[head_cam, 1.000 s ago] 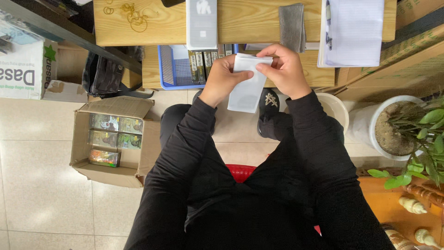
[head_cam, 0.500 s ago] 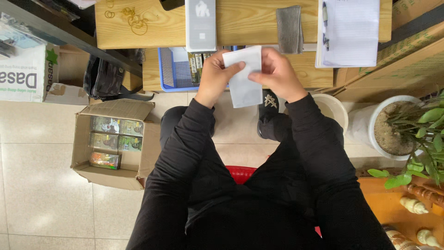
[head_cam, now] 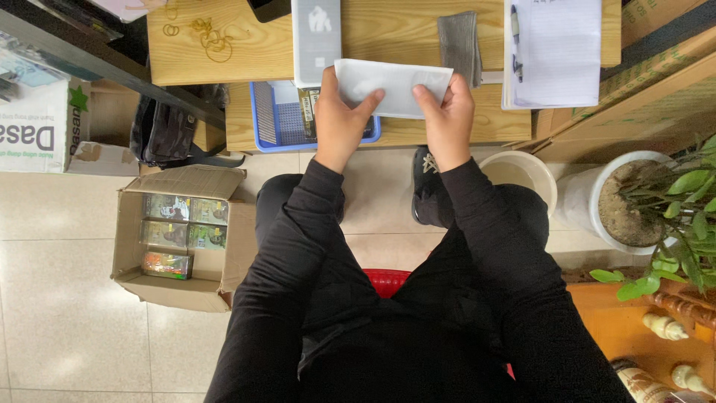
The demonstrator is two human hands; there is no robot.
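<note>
- Holding a white pouch (head_cam: pixel 394 88) up with both hands, over the front edge of the table (head_cam: pixel 388 37), just above the blue basket (head_cam: pixel 280 119).
- Left hand (head_cam: pixel 341 119): grip closed on the pouch's left end, thumb on the near face, fingers behind.
- Right hand (head_cam: pixel 446 116): grip closed on the pouch's right end, same pinch.
- Step, as I judge it: pouch squared up between the hands, being handled or checked; looks mid-way, not set down.
- Next move likely calls for one hand to keep its pinch while the other frees up, with the pouch kept flat.
- Pouch long axis runs left-right, slight tilt, right end a bit lower; flat face toward the person.
- Nearby: box (head_cam: pixel 179 235) of packets on the floor at left, grey cloth (head_cam: pixel 459 45) and papers (head_cam: pixel 556 48) on the table.
</note>
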